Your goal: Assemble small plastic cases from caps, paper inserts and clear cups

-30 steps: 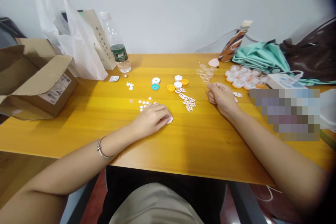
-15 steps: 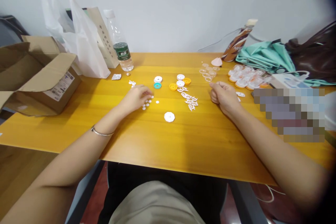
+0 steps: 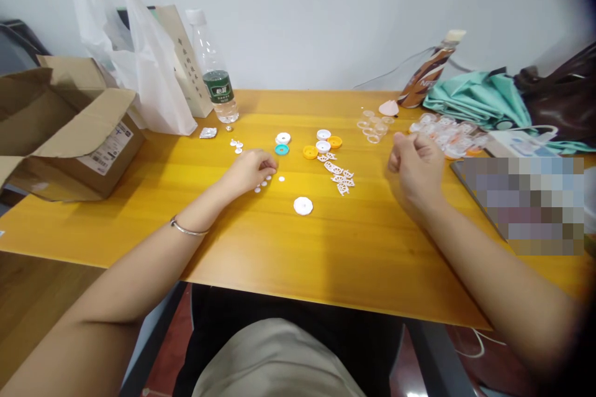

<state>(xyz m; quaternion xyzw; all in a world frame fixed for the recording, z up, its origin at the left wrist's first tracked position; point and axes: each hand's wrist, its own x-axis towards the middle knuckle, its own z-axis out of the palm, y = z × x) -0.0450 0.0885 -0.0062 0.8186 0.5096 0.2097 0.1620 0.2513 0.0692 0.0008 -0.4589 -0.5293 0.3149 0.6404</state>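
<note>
Okay, left hand [image 3: 251,172] is palm down at the row of small white discs [image 3: 264,183], flat, round, matt. Its fingers are bent, thumb and fingertips drawn close together; can't tell whether a disc is pinched between them. Discs sit right under and beside the fingers on the table [image 3: 261,248], which is glossy yellow-brown wood with visible grain. One loose disc [image 3: 281,178] lies just right of the fingertips. Smooth metal bangle [image 3: 189,231] on the left wrist.

Right hand [image 3: 416,164] is curled into a loose fist, slightly blurred, near the clear plastic cluster [image 3: 440,129] with orange parts; can't tell if anything is inside the fist.

Between the hands, nearer the person: white disc with scalloped edge [image 3: 303,205], lying flat. Beyond it, lacy openwork white pieces [image 3: 339,175], thin, overlapping. Further back, shallow round plastic parts: teal ring [image 3: 281,149] touching or nearly touching a white ring [image 3: 283,138], plus yellow dishes [image 3: 310,152] beside white dishes [image 3: 323,147]. Thin transparent rings [image 3: 380,129] lie heaped to the right, pale pink piece [image 3: 388,108] just behind. Crinkled foil [image 3: 208,133] at left, near the ribbed clear bottle [image 3: 220,87]. Open corrugated cardboard box [image 3: 109,155] far left.
</note>
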